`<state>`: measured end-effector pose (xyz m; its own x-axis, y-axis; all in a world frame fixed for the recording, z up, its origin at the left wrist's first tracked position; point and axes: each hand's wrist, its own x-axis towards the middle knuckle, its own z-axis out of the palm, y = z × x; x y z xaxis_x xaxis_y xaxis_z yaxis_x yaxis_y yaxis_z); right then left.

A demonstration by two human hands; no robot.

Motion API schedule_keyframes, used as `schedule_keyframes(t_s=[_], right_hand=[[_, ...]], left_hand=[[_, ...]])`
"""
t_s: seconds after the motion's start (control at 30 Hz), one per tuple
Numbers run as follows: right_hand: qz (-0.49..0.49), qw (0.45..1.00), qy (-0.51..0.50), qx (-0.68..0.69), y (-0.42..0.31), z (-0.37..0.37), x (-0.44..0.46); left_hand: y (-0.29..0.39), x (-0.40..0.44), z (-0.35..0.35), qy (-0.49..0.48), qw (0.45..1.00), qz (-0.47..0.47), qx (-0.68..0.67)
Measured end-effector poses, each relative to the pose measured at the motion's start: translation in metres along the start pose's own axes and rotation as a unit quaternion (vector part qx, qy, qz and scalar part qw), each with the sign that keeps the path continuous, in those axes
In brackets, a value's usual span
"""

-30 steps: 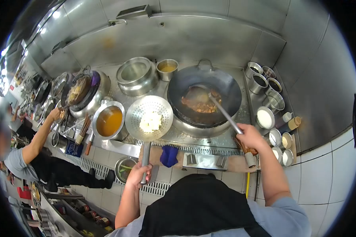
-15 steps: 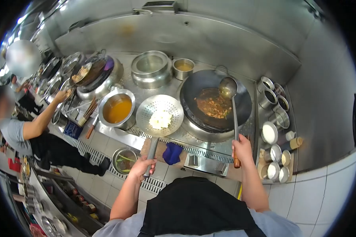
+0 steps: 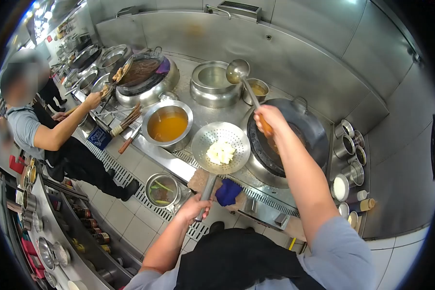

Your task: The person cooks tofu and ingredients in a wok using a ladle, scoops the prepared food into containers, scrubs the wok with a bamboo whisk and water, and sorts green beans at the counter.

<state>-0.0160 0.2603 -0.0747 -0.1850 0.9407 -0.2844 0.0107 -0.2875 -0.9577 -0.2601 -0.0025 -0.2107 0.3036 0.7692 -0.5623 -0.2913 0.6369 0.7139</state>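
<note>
head view: dark wok (image 3: 321, 126), partly hidden
left hand (image 3: 193, 209): wrapped around a long-handled strainer (image 3: 227, 130) bearing pale chunks (image 3: 221, 152)
right hand (image 3: 269, 120): clenched around a wooden-handled ladle (image 3: 238, 71)

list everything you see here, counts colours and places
strainer: 1, silver, centre
food pieces: several, pale, in strainer
ladle: 1, silver, upper centre
woks: 2 nearby, dark, right and upper left
pots: at least 3, silver, beside and beyond strainer
near cloth: 1, dark blue, below strainer
containers: several, silver, right
bottles: 2, pale and brown caps, right
co-worker: 1 nearby, grey shirt, left
left hand: 1, bare, holding strainer
right hand: 1, bare, holding ladle
</note>
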Motion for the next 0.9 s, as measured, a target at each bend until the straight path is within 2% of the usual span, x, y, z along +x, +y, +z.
schedule_keyframes(t_s=[0.13, 0.2, 0.23, 0.37, 0.47, 0.5, 0.57, 0.77, 0.9], right_hand=[[-0.022, 0.996, 0.020, -0.084, 0.002, 0.042, 0.092], [-0.008, 0.984, 0.050, -0.168, 0.011, 0.057, 0.117], [-0.009, 0.985, 0.044, -0.168, 0.015, 0.060, 0.123], [0.027, 0.994, 0.038, -0.095, 0.007, 0.061, 0.120], [0.057, 0.989, -0.026, 0.136, -0.003, 0.040, 0.109], [0.051, 0.989, -0.020, 0.138, -0.009, 0.030, 0.104], [0.080, 0.962, -0.089, 0.246, -0.019, 0.007, 0.091], [0.044, 0.985, -0.037, 0.160, -0.042, -0.011, 0.076], [0.080, 0.986, -0.041, 0.140, -0.038, -0.007, 0.104]], left_hand=[[-0.006, -0.005, 0.003, 0.011, 1.000, 0.008, 0.009], [-0.002, -0.015, 0.011, 0.023, 1.000, 0.000, 0.001], [-0.002, -0.018, 0.011, 0.028, 1.000, 0.002, -0.001], [-0.005, -0.018, 0.008, 0.019, 1.000, 0.011, 0.013], [-0.004, -0.015, 0.006, 0.012, 1.000, 0.023, 0.017], [-0.003, -0.014, 0.006, 0.019, 1.000, 0.015, 0.015], [0.002, -0.010, 0.005, 0.016, 1.000, 0.004, 0.020], [0.009, -0.002, -0.003, -0.008, 1.000, -0.011, -0.013], [0.011, -0.006, 0.003, 0.003, 1.000, -0.018, -0.016]])
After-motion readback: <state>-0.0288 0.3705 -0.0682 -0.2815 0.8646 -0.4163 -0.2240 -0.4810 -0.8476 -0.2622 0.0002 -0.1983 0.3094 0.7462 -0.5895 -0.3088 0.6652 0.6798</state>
